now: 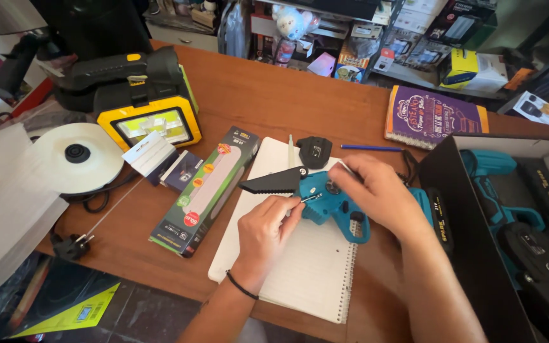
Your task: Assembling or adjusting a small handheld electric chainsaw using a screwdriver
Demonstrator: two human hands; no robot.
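At the middle of the worktop (274,95), a small teal cordless saw (328,203) with a black toothed blade guard (273,182) lies on a white spiral notepad (312,267). The left hand (265,232) is pinched on a thin metal tool (311,198), its tip at the saw's body, while the right hand (376,190) is closed over the top of the body, steadying it. By the look of it a fastener on the housing is being worked; the next move seems to call for a firm hold and a straight tool. At 12 o'clock from the saw sits a loose black cover (314,151). At 3 o'clock an open black case (478,254) holds more teal tools (490,184) and a black part. At 9 o'clock lies a long green-and-black box (208,190), shut, contents unseen.
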